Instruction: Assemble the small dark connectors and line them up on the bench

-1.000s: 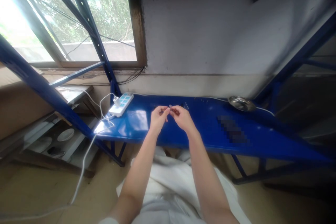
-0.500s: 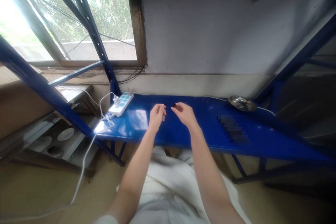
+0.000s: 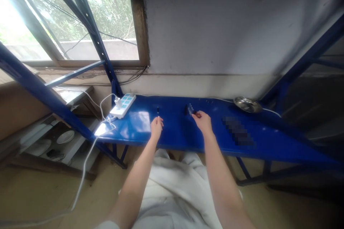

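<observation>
My left hand (image 3: 157, 127) is over the front part of the blue table (image 3: 172, 128), its fingers closed in a pinch. A small slim piece with a dark tip (image 3: 158, 110) sticks up just beyond those fingertips and seems held by them. To the right, my right hand (image 3: 203, 121) has its thumb and fingers pressed together on a small dark piece (image 3: 195, 113), mostly covered by the fingers. Right beside these fingertips is a small clear, ridged object (image 3: 190, 108); whether the hand touches it, I cannot tell. A short black object (image 3: 186, 109) stands just left of that.
A white power strip (image 3: 123, 106) with a plugged-in adapter lies at the table's left end. At the back right sits a shiny metal bowl (image 3: 247, 104). A blurred dark patch (image 3: 238, 131) lies in front of it. Blue frame posts (image 3: 94, 39) rise at both sides.
My hands have parted. The right one moved right and slightly down, uncovering the clear object and the black one; the left dropped a little, and the slim piece now shows above it.
</observation>
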Tool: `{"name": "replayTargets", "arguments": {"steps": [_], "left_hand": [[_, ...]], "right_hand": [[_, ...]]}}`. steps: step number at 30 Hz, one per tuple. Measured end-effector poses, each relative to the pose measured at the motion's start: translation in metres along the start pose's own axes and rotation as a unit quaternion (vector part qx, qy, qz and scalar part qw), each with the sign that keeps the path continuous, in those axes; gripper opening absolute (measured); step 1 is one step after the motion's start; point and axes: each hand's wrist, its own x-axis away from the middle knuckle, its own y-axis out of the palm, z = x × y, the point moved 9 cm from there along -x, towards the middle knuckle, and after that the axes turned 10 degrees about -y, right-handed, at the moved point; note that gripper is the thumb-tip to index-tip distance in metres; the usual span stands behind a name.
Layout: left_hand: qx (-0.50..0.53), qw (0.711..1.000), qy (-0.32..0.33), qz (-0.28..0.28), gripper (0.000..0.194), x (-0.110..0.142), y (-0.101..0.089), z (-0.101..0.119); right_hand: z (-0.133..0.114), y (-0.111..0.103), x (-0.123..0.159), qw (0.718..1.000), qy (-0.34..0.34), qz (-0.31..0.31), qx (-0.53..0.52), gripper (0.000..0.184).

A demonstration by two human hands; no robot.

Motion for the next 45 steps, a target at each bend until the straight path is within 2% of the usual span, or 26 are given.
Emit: {"name": "replayTargets", "arguments": {"steps": [3,9,16,27,34,39,45], "left_hand": [[-0.023,1.000,0.009,-0.004,0.036,0.002,0.001,0.001],[-0.064,0.998,0.017,-0.018,0.036,0.004,0.005,-0.002],[-0.072,0.997,0.014,-0.018,0.036,0.004,0.004,-0.001],[-0.068,0.998,0.010,-0.015,0.037,0.004,0.003,-0.003],[-0.068,0.998,0.014,-0.015,0.036,0.003,0.004,-0.003],[-0.067,0.998,0.010,-0.016,0.035,0.003,0.004,-0.003],[-0.070,0.997,0.008,-0.016,0.035,0.001,0.004,-0.004]], "right_hand": [[0.010,0.013,0.000,0.999,0.016,-0.029,0.006,0.021],[0.015,0.045,-0.004,0.996,0.032,-0.076,0.014,0.021],[0.019,0.060,-0.011,0.994,0.029,-0.093,0.055,0.023],[0.020,0.067,-0.016,0.992,0.022,-0.102,0.071,0.024],[0.036,0.065,-0.020,0.983,0.060,-0.142,0.095,0.020],[0.046,0.052,-0.020,0.983,0.090,-0.114,0.112,0.021],[0.046,0.047,-0.016,0.985,0.077,-0.077,0.130,0.023]]}}
